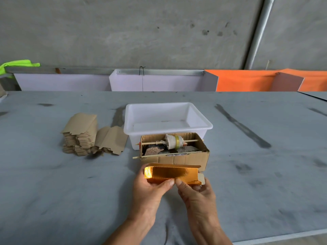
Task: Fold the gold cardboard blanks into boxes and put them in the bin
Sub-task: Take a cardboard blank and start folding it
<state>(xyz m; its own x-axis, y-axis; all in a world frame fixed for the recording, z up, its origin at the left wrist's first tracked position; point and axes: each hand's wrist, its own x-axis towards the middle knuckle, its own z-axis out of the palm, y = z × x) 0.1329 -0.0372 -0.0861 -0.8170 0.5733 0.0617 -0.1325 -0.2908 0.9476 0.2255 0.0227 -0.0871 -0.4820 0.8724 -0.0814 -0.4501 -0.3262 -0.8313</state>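
Both hands hold a gold box blank (172,173) above the near part of the grey, smudged bench (256,183); left hand (150,190) in a curled grip round its left end, thumb on the near edge; right hand (196,193) pinching the near edge, thumb beside the left thumb. The blank is partly folded, shiny, long side across the view, a pale flap at its right end; just beyond it an open cardboard carton (187,159) with a spool on sticks, then the white bin (168,126). Left of the bin a stack of flat brown blanks (83,135); behind the bench white and orange panels under a concrete wall (141,32).
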